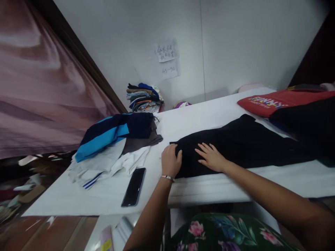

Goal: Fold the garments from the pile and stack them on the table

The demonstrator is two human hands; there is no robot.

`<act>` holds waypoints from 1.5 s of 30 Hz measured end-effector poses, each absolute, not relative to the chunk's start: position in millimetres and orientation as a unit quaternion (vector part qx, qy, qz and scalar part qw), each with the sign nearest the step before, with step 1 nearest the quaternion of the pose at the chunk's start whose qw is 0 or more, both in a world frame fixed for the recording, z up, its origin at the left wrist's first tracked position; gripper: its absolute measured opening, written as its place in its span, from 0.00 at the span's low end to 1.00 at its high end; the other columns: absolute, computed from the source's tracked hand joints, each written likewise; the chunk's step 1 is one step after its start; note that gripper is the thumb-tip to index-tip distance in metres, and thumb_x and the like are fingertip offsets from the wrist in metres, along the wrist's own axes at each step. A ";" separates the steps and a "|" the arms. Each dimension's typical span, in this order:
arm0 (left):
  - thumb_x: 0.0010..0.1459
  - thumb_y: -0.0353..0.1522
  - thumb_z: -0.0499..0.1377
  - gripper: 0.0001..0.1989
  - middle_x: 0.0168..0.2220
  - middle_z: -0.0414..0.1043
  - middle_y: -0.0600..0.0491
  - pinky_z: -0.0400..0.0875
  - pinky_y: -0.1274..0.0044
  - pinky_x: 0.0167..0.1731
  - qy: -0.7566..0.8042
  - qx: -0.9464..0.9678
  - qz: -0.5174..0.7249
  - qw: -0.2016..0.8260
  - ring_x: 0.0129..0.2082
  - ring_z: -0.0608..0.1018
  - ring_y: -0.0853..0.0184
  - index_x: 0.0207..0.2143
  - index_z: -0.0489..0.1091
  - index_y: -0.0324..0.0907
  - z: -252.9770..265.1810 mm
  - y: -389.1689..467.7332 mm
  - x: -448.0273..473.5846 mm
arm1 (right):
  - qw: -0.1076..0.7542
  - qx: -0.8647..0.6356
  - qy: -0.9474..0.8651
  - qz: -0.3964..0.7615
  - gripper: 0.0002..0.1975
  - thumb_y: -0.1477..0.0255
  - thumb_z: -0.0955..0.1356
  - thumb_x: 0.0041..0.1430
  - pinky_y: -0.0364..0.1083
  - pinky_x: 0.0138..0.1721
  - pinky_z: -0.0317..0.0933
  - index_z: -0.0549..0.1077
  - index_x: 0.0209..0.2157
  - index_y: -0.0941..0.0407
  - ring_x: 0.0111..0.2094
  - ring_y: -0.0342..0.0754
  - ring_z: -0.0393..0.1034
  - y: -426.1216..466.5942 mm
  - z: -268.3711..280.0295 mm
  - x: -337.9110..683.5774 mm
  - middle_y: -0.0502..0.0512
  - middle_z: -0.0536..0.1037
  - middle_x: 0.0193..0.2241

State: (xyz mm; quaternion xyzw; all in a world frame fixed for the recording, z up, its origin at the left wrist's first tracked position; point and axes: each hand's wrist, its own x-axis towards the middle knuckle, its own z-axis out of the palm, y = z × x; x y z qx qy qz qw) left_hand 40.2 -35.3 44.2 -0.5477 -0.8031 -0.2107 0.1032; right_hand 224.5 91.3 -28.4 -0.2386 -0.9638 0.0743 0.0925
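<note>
A black garment [235,146] lies stretched across the white table in front of me; I cannot tell its exact kind. Resting at its left end is my left hand [171,160], thumb apart from the fingers, which bend slightly over the edge of the cloth. My right hand [211,158] lies flat on the garment a little further right, fingers spread. Neither hand has visibly closed on the cloth. The garment's right end merges with other dark cloth, so its outline there is unclear.
Left on the white table [57,200] are a navy and blue garment [115,129], white clothing [131,160] and a black phone [133,187]. Folded clothes [143,98] are stacked against the wall. A red garment [269,103] lies at right. Pink curtain [47,80] hangs left.
</note>
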 end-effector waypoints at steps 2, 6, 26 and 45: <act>0.63 0.39 0.50 0.21 0.60 0.64 0.45 0.55 0.66 0.60 -0.789 -0.583 -0.168 0.094 0.61 0.63 0.58 0.54 0.65 0.40 39.8 -17.8 42.9 | 0.069 -0.232 -0.966 0.092 0.30 0.58 0.61 0.63 0.62 0.63 0.41 0.58 0.64 0.52 0.66 0.59 0.42 91.7 -18.0 225.5 0.62 0.52 0.66; 0.62 0.46 0.48 0.31 0.63 0.58 0.38 0.54 0.61 0.60 -0.826 -0.562 -0.031 0.037 0.63 0.59 0.50 0.59 0.61 0.34 13.6 0.3 36.3 | 0.125 -0.230 -0.962 0.081 0.27 0.57 0.58 0.65 0.61 0.63 0.41 0.63 0.61 0.51 0.67 0.56 0.42 114.8 16.2 241.1 0.59 0.52 0.66; 0.65 0.40 0.43 0.23 0.46 0.77 0.44 0.64 0.69 0.46 -0.857 -0.511 -0.065 -0.029 0.48 0.75 0.57 0.41 0.76 0.43 62.2 60.6 4.8 | 0.081 -0.492 -0.860 0.106 0.32 0.51 0.51 0.63 0.63 0.63 0.38 0.60 0.62 0.48 0.66 0.56 0.43 222.6 -35.6 312.3 0.53 0.57 0.65; 0.58 0.32 0.52 0.17 0.52 0.73 0.49 0.64 0.67 0.50 -0.865 -0.489 -0.062 -0.094 0.52 0.73 0.59 0.48 0.72 0.44 13.4 106.5 -23.9 | 0.097 -0.487 -0.861 0.108 0.32 0.50 0.50 0.63 0.63 0.63 0.38 0.60 0.62 0.48 0.66 0.56 0.44 222.1 -40.1 312.6 0.53 0.58 0.64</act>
